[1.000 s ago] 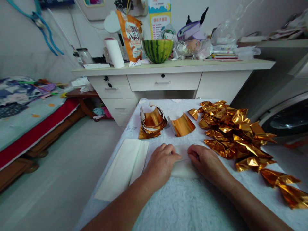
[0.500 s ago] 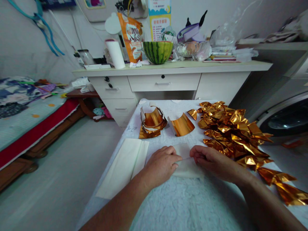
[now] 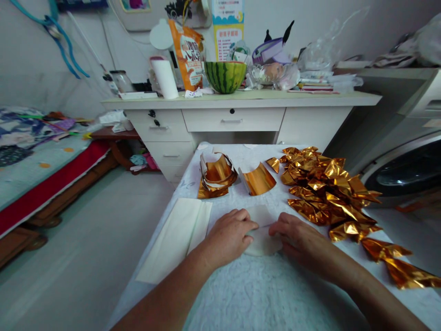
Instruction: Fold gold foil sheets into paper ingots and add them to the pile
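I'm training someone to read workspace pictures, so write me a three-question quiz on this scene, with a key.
1. True or false: the gold heap lies nearer the right hand than the left hand.
2. Fill in: the orange bag stands on the ____.
3. Both hands are touching: A) the orange bag, B) the gold heap, C) the pale sheet between them.

Key: 1. True. 2. Desk. 3. C.
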A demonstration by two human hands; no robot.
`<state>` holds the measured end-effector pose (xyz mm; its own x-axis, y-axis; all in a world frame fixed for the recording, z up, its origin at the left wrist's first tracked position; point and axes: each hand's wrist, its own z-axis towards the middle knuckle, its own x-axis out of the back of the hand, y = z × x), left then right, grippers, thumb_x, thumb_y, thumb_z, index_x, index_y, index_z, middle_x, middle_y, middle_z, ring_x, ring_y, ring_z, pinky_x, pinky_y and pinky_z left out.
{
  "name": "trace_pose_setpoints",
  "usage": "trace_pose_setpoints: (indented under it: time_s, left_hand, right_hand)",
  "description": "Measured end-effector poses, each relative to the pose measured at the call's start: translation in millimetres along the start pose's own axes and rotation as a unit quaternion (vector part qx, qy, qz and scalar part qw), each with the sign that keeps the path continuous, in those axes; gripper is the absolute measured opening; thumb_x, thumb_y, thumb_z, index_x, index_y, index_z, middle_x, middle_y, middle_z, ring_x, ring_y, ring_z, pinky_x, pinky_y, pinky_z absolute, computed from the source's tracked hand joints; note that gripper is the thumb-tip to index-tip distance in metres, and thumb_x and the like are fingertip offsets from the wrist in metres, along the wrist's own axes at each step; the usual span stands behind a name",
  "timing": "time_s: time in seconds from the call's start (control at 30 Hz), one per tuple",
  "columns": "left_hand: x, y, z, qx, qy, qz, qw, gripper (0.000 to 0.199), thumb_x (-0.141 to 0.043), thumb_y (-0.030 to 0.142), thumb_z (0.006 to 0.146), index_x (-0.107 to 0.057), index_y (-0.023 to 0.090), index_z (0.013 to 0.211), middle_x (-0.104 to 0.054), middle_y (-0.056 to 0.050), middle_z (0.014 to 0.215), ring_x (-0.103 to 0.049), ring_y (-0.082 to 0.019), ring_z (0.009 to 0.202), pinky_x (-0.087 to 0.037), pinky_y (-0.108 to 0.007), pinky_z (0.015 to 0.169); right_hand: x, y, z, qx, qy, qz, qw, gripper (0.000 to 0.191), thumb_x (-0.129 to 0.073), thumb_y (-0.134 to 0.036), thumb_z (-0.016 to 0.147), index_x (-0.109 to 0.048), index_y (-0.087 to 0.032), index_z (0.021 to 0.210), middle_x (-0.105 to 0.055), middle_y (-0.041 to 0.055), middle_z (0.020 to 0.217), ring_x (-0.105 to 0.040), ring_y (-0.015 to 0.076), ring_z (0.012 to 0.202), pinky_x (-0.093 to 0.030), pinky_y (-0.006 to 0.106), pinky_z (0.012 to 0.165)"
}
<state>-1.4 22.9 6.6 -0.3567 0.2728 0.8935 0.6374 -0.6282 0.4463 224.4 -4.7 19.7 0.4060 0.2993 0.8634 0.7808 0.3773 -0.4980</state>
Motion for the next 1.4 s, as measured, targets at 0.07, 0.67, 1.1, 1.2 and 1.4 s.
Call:
trace_pose_setpoints:
  time_s: [0.07,0.67,1.1,1.2,1.4]
  left_hand:
    - [0.3,0,0,0.000,-0.002,-0.004,1.000,0.030,-0.064,0.020,0.084,-0.067,0.023,0.114,-0.058,-0.003,0.102,-0.054,-0.021,0.099,-0.046,-0.032,0.088]
    - [0.0,-11,1,0.040,0.006,-0.066,0.997,0.010,-0.067,0.019,0.080,-0.063,0.019,0.089,-0.061,-0.002,0.095,-0.056,-0.019,0.097,-0.043,-0.029,0.083]
    - [13.2,-25,0,0.063,-0.025,-0.129,0.989,0.034,-0.042,0.004,0.081,-0.070,0.018,0.093,-0.067,-0.003,0.096,-0.063,-0.016,0.093,-0.046,-0.026,0.085]
    - [21.5,-25,0,0.082,-0.042,-0.161,0.983,0.033,-0.041,0.008,0.083,-0.070,0.019,0.096,-0.069,-0.003,0.099,-0.063,-0.016,0.096,-0.046,-0.026,0.087]
    - [30.1,-22,-5,0.087,-0.061,-0.207,0.973,0.029,-0.063,0.040,0.081,-0.069,0.019,0.100,-0.069,-0.002,0.091,-0.062,-0.017,0.084,-0.047,-0.026,0.075]
  right_hand:
    - [-5,3,0,0.023,0.019,-0.037,0.999,0.040,-0.052,0.003,0.066,-0.067,-0.020,0.095,-0.056,0.0049,0.091,-0.054,0.0189,0.082,-0.041,0.028,0.068]
    - [-9,-5,11,0.086,0.022,0.053,0.995,0.017,-0.051,-0.010,0.089,-0.065,-0.019,0.085,-0.067,0.0068,0.100,-0.061,0.0200,0.092,-0.047,0.034,0.083]
    - [-5,-9,25,0.035,0.036,0.068,0.996,0.013,-0.054,-0.016,0.087,-0.064,-0.019,0.078,-0.065,0.0041,0.081,-0.058,0.0188,0.080,-0.043,0.030,0.071]
    - [-13,-6,27,0.021,0.072,0.066,0.995,0.015,-0.054,-0.020,0.089,-0.062,-0.019,0.077,-0.064,0.0034,0.078,-0.057,0.0181,0.076,-0.042,0.029,0.068]
    - [-25,-3,29,-0.004,0.122,0.054,0.991,0.014,-0.054,-0.020,0.087,-0.058,-0.020,0.075,-0.061,0.0026,0.075,-0.055,0.0174,0.071,-0.039,0.028,0.062]
